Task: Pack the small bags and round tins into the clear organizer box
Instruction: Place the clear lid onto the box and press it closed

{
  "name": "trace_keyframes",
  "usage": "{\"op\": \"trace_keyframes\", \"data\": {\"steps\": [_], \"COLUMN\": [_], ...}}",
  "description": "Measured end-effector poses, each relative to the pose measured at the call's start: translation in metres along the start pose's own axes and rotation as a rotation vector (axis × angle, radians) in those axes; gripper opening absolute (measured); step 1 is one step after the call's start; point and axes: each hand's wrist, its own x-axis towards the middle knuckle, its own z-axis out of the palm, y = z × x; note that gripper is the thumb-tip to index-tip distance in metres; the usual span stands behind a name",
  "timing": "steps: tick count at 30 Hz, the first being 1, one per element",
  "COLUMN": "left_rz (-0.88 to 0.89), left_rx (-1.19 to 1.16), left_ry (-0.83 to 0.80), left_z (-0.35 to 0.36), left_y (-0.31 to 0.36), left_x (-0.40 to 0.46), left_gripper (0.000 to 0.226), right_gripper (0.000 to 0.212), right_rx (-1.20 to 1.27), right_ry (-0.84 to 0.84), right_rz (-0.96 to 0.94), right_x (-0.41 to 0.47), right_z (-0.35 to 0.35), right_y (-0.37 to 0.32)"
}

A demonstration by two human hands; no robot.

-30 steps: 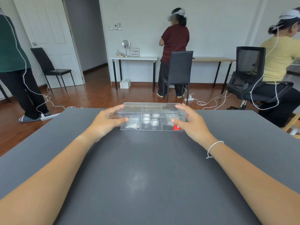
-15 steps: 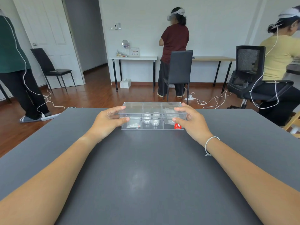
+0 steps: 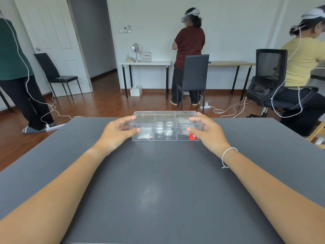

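Observation:
The clear organizer box [image 3: 165, 113] rests on the grey table [image 3: 158, 187] near its far edge, with a clear lid on top. Its left compartment holds a small bag [image 3: 145, 135]. Several round silver tins [image 3: 164, 128] fill the middle one, and small bags [image 3: 182, 120] lie in the right one. A red sticker [image 3: 192, 137] marks the front right corner. My left hand [image 3: 117, 133] grips the box's left end, fingers on the top edge and thumb on the front wall. My right hand [image 3: 210, 133] grips the right end the same way.
Behind the table's far edge the floor drops away, with white cables [image 3: 228, 108] across it. A black chair [image 3: 193, 80] and a mesh office chair [image 3: 269, 80] stand beyond. Three people wearing headsets are at the left, the back and the right.
Both hands have kept their hold on the ends of the box. The box and my arms have barely shifted, a touch away from me.

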Motion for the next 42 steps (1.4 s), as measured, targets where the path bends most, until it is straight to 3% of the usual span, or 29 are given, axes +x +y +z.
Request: {"op": "trace_keyframes", "data": {"steps": [42], "left_rz": [0.021], "left_rx": [0.044], "left_ry": [-0.027], "left_z": [0.007], "left_y": [-0.0071], "left_x": [0.0024], "left_gripper": [0.047], "right_gripper": [0.031], "right_rx": [-0.009], "right_ry": [-0.03], "right_rz": [0.017], "right_x": [0.0014], "right_z": [-0.0061], "right_y": [0.0077]}}
